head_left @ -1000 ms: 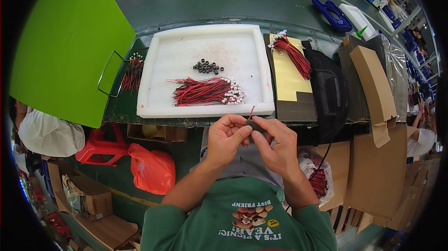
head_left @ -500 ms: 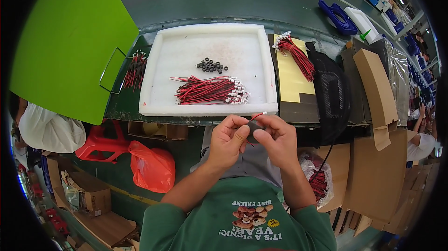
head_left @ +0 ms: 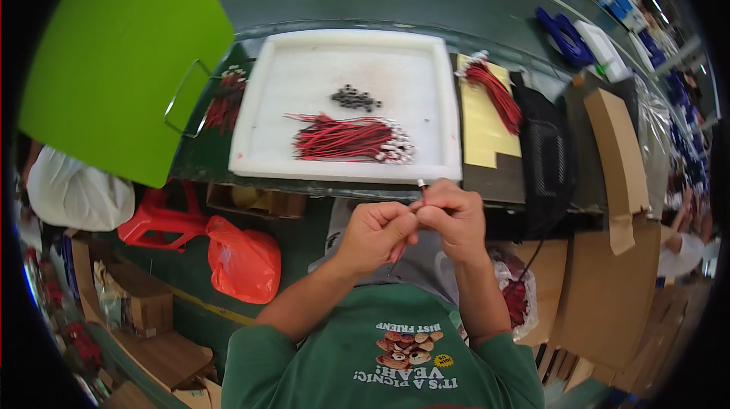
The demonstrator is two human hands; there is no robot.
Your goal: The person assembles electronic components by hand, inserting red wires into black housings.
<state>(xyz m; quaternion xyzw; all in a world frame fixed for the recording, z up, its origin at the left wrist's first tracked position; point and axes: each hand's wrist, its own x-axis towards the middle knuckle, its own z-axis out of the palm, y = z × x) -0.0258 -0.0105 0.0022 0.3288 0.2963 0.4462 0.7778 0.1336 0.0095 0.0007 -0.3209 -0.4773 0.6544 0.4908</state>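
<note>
Just in front of the tray's near edge, my left hand (head_left: 374, 236) and my right hand (head_left: 456, 220) meet, fingertips pinched together. Between them runs a thin red-and-black connector wire (head_left: 423, 194). Its white plug pokes up above my right fingers and its tail hangs below my left ones. Whether a black piece sits on the wire is hidden by my fingers. Beyond them, a white foam tray (head_left: 346, 173) holds a bundle of red-and-black connector wires (head_left: 342, 139) with white plugs at the right end. Behind that bundle lies a loose cluster of small black rings (head_left: 355, 99).
Right of the tray, another wire bundle (head_left: 494, 97) rests on yellow paper (head_left: 487, 147), beside a black mesh bag (head_left: 544, 143). More wires (head_left: 226, 101) lie at left near a green panel (head_left: 125, 67). A red plastic bag (head_left: 243, 261) and cardboard boxes (head_left: 612, 287) stand lower down.
The dark piece seen between my fingers is now hidden. My hands have drawn closer, the plug stands more upright, and the wire's tail shows below. The whole view has tilted slightly.
</note>
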